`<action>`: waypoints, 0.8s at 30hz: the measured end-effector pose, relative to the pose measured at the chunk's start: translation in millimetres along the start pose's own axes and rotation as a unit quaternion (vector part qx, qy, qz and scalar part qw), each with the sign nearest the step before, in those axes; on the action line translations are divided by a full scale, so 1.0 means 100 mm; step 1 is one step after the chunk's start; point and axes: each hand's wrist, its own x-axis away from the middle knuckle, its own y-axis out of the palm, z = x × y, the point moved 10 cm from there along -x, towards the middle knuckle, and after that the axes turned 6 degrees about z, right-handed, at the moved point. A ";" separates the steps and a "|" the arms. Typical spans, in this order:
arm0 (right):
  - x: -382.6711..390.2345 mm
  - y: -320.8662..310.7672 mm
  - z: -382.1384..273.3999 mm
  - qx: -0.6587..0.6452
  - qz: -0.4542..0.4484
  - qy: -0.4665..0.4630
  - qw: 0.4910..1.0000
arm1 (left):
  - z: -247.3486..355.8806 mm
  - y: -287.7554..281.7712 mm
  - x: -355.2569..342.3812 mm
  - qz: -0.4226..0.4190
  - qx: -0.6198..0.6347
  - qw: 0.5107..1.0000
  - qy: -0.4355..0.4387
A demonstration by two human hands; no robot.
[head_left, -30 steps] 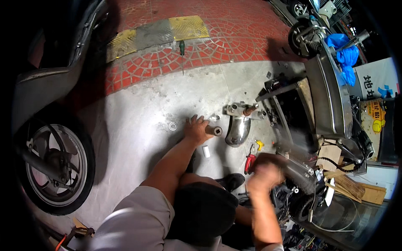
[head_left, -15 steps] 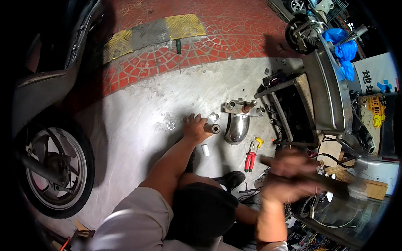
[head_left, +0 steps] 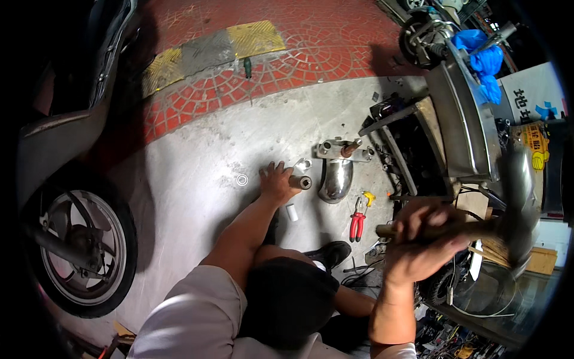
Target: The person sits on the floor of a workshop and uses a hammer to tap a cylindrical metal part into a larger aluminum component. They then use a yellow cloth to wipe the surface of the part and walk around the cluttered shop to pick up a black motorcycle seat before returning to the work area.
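Observation:
My left hand (head_left: pixel 276 185) grips an upright metal socket (head_left: pixel 304 182) on the pale floor. Beside it a steel bracket with a rusty shaft (head_left: pixel 350 149) rests on a curved chrome piece (head_left: pixel 336 185). A small ring (head_left: pixel 241 179) lies left of the hand, and a white cylinder (head_left: pixel 292 212) just below it. Red-handled pliers (head_left: pixel 357 221) lie to the right. My right hand (head_left: pixel 421 239) is closed on the wooden handle of a hammer, raised at the right, with its large metal head (head_left: pixel 517 209) slightly blurred.
A wheel (head_left: pixel 81 251) and dark vehicle body (head_left: pixel 63 119) stand left. A green screwdriver (head_left: pixel 248 69) lies by the red tiling (head_left: pixel 323 42). At right are a metal frame (head_left: pixel 400 155), a scooter with blue plastic (head_left: pixel 487 63), boards (head_left: pixel 541 260) and loose parts.
My right hand has swung up and rightward with the hammer, whose head now shows at the far right. My left hand stays on the socket. The view has shifted slightly.

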 end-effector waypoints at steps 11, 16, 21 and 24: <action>0.19 0.29 0.89 0.596 -0.203 0.159 0.760 | 0.04 -0.03 -0.10 0.013 -0.014 1.000 0.006; 0.02 0.15 -0.05 0.107 0.020 0.003 0.994 | 0.00 0.04 -0.03 -0.003 -0.007 1.000 0.008; 0.76 -0.14 1.60 0.659 -0.234 0.176 0.693 | 0.03 0.06 -0.05 -0.017 -0.031 0.999 0.022; 0.54 -0.14 1.66 0.675 -0.261 0.181 0.666 | 0.02 0.08 -0.01 -0.025 -0.023 0.999 -0.001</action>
